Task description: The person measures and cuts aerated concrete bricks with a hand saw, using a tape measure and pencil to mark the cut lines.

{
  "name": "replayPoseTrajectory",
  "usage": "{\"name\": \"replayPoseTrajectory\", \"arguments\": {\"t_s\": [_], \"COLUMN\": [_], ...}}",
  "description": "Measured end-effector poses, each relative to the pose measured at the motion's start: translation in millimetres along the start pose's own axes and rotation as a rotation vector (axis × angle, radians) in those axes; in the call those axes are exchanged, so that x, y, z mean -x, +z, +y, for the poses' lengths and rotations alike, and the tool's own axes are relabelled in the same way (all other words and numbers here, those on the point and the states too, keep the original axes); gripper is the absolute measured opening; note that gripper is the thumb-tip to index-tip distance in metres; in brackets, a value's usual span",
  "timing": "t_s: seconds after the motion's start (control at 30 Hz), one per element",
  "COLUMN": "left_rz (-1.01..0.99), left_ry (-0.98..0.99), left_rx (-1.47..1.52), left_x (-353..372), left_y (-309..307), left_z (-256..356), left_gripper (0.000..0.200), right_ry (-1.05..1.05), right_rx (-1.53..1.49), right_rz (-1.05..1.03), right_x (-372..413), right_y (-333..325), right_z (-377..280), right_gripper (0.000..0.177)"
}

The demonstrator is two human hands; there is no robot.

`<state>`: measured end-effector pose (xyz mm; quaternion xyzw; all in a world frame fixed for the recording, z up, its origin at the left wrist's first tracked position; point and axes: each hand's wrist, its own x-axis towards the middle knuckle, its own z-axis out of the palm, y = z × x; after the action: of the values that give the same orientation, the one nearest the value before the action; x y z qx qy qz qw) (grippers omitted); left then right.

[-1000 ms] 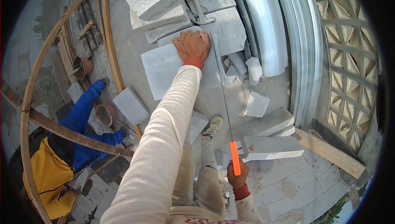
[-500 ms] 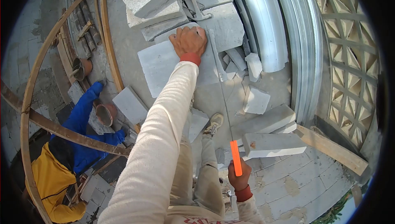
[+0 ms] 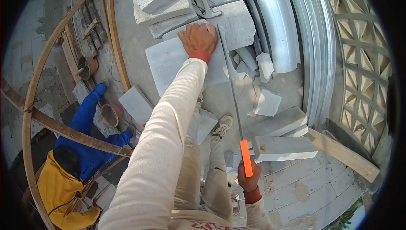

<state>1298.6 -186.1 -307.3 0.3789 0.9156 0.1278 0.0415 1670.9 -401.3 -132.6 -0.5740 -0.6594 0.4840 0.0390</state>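
Right hand (image 3: 250,182) clamped round saw handle (image 3: 245,154); left hand (image 3: 198,39) curled on block (image 3: 166,63), grip unclear.

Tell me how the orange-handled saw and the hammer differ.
The saw is gripped in the right hand; the hammer lies by the blocks, with no hand on it. The saw has a long, thin, straight blade, while the hammer has a short, curved head. Both are hand tools with grey metal parts.

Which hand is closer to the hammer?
Left. The left hand rests on a pale block close to the hammer; the right hand is much farther away, gripping the orange saw handle.
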Motion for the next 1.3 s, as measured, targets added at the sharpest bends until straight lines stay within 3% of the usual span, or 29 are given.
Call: {"name": "replayPoseTrajectory", "arguments": {"t_s": [0.17,0.33,0.4,0.57,0.67,0.7,0.83,0.93,1.0,1.07,1.13,1.3], "left_rz": [0.048,0.023,0.035,-0.011,0.115,0.010,0.012,0.442,0.433,0.325,0.009,-0.309], "left_ry": [0.001,-0.009,-0.003,-0.001,0.043,0.036,0.021,0.051,-0.140,-0.466,-0.626,-0.748], "left_rx": [0.015,0.017,0.010,0.026,0.016,-0.025,0.148,0.249,0.184,0.127,0.452,1.160], "left_x": [-1.4,0.2,5.6,1.1,3.1,5.3,5.6,28.3,52.6,81.9,106.4,133.7], "left_y": [2.2,5.6,4.0,-0.6,10.0,-1.2,3.2,-10.3,-42.7,-60.2,-48.9,-21.6], "left_z": [0.9,-0.8,-3.1,-0.1,-2.9,-0.1,-8.8,-43.6,-85.7,-129.3,-187.9,-210.0], "left_gripper": [0.036,0.036,0.036,0.037,0.037,0.037,0.033,0.034,0.050,0.070,0.092,0.099], "right_ry": [-0.085,-0.136,-0.023,-0.059,-0.106,-0.092,-0.121,-0.137,-0.159,-0.206,-0.199,-0.162], "right_rx": [-0.143,-0.039,-0.027,-0.086,-0.106,-0.117,-0.126,-0.111,-0.108,-0.124,-0.090,-0.058], "right_rz": [0.059,0.051,0.047,0.103,0.120,0.101,0.090,0.118,0.146,0.179,0.153,0.128], "right_x": [-107.9,-21.5,6.4,-51.5,-58.5,-56.5,-57.1,-50.5,-48.6,-51.3,-49.7,-43.5], "right_y": [30.7,15.1,8.9,46.1,44.8,41.4,34.2,47.0,48.2,49.0,50.7,50.1], "right_z": [-40.9,-3.8,-1.9,6.1,6.9,8.1,14.0,26.5,31.9,33.2,33.1,19.0], "right_gripper": [0.005,0.006,0.005,0.005,0.005,0.006,0.009,0.015,0.019,0.023,0.023,0.024]}}
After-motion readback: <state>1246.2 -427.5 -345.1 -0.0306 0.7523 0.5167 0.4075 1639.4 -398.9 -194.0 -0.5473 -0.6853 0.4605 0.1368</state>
